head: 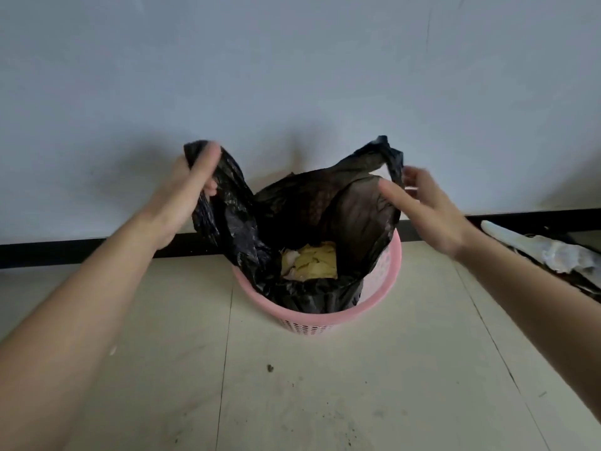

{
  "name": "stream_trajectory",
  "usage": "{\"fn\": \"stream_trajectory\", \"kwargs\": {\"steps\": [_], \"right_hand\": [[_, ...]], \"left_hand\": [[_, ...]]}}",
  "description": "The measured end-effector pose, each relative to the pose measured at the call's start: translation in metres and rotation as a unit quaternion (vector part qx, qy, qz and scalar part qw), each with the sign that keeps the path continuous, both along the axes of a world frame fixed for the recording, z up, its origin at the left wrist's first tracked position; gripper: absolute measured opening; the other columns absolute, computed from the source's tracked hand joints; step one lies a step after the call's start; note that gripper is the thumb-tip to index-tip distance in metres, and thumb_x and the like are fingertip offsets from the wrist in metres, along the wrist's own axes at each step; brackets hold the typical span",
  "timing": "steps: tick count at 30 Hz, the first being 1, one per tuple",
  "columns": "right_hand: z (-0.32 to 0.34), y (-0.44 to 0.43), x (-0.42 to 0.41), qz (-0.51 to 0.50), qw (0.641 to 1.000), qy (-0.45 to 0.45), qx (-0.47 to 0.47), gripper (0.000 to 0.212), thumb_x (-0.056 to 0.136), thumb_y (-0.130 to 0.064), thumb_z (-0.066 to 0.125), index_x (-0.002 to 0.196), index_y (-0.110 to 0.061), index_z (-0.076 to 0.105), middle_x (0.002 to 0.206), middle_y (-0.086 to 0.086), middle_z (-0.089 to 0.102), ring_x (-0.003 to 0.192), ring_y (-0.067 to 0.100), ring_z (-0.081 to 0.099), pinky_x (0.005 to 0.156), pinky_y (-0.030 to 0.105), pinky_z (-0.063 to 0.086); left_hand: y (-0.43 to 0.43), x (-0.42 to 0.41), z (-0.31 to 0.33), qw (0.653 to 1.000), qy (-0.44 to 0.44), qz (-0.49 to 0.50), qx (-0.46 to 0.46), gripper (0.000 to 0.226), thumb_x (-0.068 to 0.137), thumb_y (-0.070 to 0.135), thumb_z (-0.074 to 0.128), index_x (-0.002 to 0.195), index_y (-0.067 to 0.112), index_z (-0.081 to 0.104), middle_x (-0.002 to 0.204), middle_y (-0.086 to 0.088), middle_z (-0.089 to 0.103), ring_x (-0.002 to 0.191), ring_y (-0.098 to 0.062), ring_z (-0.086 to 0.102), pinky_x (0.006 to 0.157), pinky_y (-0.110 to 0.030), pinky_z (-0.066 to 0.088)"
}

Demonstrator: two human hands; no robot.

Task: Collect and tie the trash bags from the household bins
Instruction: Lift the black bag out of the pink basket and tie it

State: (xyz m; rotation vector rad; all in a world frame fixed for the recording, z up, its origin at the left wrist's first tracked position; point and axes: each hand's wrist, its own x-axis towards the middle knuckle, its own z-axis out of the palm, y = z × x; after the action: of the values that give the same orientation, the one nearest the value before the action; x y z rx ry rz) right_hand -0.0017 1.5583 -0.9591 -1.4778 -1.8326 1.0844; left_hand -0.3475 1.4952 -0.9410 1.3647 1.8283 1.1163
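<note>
A black trash bag (302,206) sits in a pink perforated bin (374,301) on the floor against the wall. Yellowish crumpled waste (312,262) shows inside the bag. My left hand (185,193) grips the bag's left edge and holds it up above the rim. My right hand (426,206) pinches the bag's right edge, which rises to a point above the bin; the hand is blurred. The bag's mouth is spread wide between both hands.
A pale wall with a black skirting board (65,252) runs behind the bin. At the right edge lies a heap of whitish and dark material (553,252). The tiled floor (292,385) in front has small dark specks.
</note>
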Motion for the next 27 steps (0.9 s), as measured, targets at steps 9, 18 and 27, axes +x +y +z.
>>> {"fn": "stream_trajectory", "kwargs": {"steps": [9, 18, 27], "right_hand": [[-0.049, -0.021, -0.007, 0.217, 0.959, -0.174, 0.057, 0.132, 0.055, -0.099, 0.038, 0.154, -0.034, -0.019, 0.164, -0.012, -0.021, 0.148, 0.004, -0.022, 0.123, 0.041, -0.005], [-0.058, 0.004, -0.069, 0.123, 0.964, -0.096, 0.213, 0.043, 0.101, -0.051, 0.04, 0.131, -0.024, 0.056, 0.152, 0.004, 0.042, 0.141, 0.021, 0.036, 0.117, 0.035, 0.026], [0.006, 0.024, -0.084, -0.196, 0.938, 0.266, 0.101, 0.031, 0.1, -0.04, 0.038, 0.09, -0.016, 0.057, 0.089, -0.002, 0.062, 0.081, 0.011, 0.057, 0.083, 0.036, 0.049]], "left_hand": [[-0.057, -0.066, -0.063, 0.878, 0.044, -0.233, -0.417, 0.167, 0.019, 0.098, 0.064, 0.157, 0.021, 0.01, 0.164, 0.001, 0.017, 0.147, -0.02, 0.025, 0.119, -0.043, 0.03], [-0.01, 0.015, -0.053, 0.989, 0.048, -0.129, -0.059, 0.037, 0.094, 0.044, 0.061, 0.126, 0.042, 0.041, 0.124, 0.023, 0.047, 0.114, 0.009, 0.046, 0.107, -0.019, 0.033], [0.026, 0.046, 0.003, 0.878, -0.439, 0.169, 0.089, 0.025, 0.102, 0.039, 0.052, 0.094, 0.017, 0.062, 0.064, 0.003, 0.067, 0.059, -0.013, 0.065, 0.067, -0.029, 0.052]]}}
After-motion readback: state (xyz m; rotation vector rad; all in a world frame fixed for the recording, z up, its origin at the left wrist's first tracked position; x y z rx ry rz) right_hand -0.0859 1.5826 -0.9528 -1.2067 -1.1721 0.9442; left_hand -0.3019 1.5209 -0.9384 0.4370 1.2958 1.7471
